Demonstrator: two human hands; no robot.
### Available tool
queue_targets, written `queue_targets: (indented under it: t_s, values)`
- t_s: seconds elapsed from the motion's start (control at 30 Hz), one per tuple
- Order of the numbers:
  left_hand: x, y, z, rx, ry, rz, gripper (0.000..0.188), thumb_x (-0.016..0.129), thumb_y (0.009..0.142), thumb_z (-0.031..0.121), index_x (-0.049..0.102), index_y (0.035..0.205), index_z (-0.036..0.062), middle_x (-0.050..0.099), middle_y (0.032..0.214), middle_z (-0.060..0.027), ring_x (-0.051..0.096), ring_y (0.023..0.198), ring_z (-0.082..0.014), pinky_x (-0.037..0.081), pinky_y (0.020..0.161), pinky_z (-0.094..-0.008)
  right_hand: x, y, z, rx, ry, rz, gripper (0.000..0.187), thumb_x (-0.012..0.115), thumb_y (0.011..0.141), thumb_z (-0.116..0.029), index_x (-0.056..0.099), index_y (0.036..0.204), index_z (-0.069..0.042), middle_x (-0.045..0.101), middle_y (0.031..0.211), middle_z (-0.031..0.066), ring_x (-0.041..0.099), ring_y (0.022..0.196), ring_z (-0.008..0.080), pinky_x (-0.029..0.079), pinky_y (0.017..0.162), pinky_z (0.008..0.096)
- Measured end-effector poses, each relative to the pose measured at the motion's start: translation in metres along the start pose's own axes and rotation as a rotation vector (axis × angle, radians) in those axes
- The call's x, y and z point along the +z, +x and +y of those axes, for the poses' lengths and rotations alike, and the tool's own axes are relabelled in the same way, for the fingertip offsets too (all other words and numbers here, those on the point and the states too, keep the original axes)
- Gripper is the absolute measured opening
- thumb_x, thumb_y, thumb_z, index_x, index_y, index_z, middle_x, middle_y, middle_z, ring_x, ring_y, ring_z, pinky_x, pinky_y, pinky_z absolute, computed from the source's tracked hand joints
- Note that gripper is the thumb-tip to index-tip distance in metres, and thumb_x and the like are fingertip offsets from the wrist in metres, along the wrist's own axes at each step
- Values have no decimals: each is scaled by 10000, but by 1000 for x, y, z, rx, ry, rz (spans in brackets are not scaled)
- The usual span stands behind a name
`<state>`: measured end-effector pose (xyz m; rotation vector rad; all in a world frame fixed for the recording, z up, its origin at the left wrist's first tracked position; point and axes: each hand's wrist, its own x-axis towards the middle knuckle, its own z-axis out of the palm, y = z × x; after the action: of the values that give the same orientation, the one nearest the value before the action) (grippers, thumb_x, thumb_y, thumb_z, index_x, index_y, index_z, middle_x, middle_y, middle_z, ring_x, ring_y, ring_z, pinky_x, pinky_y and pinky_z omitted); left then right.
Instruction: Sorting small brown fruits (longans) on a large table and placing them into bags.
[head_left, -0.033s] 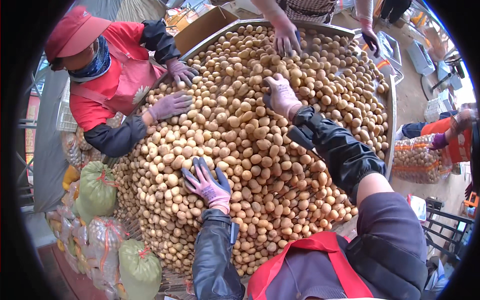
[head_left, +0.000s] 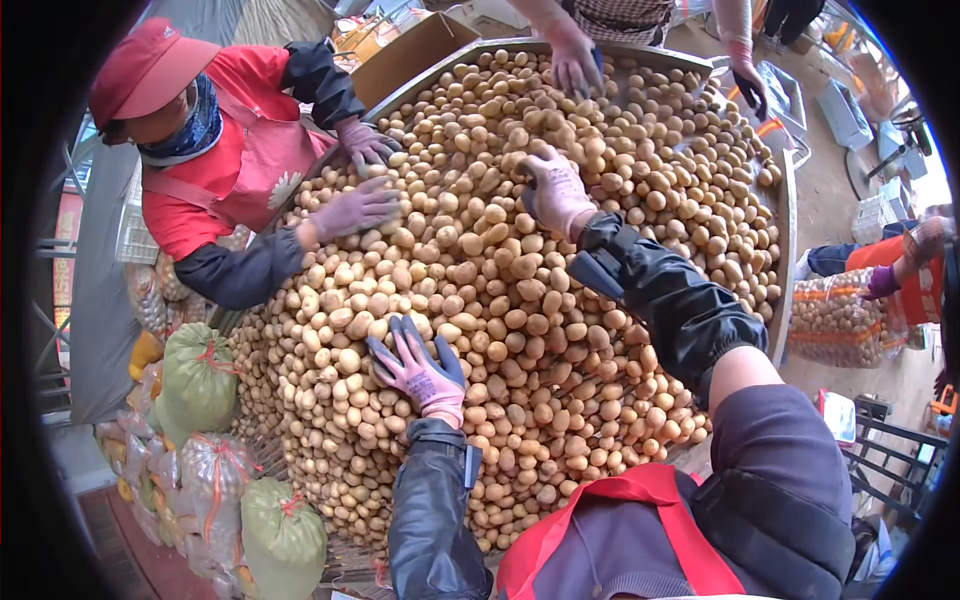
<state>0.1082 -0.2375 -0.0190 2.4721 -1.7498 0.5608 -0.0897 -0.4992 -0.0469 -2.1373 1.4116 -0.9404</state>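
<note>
A large heap of potatoes (head_left: 520, 290) fills the metal-rimmed table (head_left: 786, 250) in front of me. My left hand (head_left: 425, 375), in a pink and dark grey work glove, lies palm down on the near part of the heap, fingers spread. Farther off and to the right, my right hand (head_left: 558, 195), gloved alike, rests on the upper heap. Its fingers bend over the potatoes with the thumb apart, and the fingertips are partly hidden. I see no potato gripped in either hand.
At the left a co-worker in a red cap (head_left: 150, 65) has both gloved hands on the heap. Another person's gloved hand (head_left: 576, 62) touches its far edge. Green sacks (head_left: 283, 540) and filled clear bags (head_left: 213, 475) stand at the lower left; a mesh sack (head_left: 835, 322) stands at the right.
My right hand has shifted slightly left over the heap. The near hand of the co-worker at the left has slid right and is blurred. My left hand stays almost in place.
</note>
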Motion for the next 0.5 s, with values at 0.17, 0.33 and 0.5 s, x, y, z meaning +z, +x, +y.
queue_targets:
  t_s: [0.17, 0.33, 0.5]
  values:
    - [1, 1, 5, 1, -5, -33, 638, 497, 943, 344, 405, 1478, 10, 348, 1575, -92, 216, 1453, -456, 142, 1145, -592, 44, 50, -27, -114, -558, -504, 291, 623, 906, -203, 671, 1193, -184, 600, 1243, 72, 592, 1161, 270, 509, 931, 424]
    - [2, 4, 4, 2, 8, -35, 621, 469, 957, 341, 393, 1496, 42, 333, 1585, -82, 191, 1460, -459, 131, 1142, -602, 72, 63, -19, -11, -373, -463, 331, 480, 1019, -264, 591, 1330, -295, 586, 1236, 117, 626, 1163, 286, 544, 886, 403]
    - [2, -2, 6, 3, 11, -66, 564, 478, 948, 330, 484, 1454, 81, 342, 1583, -87, 188, 1462, -457, 117, 1156, -592, 44, 31, 4, -25, -396, -445, 328, 507, 969, -155, 619, 1269, -222, 569, 1231, 147, 646, 1110, 305, 551, 857, 421]
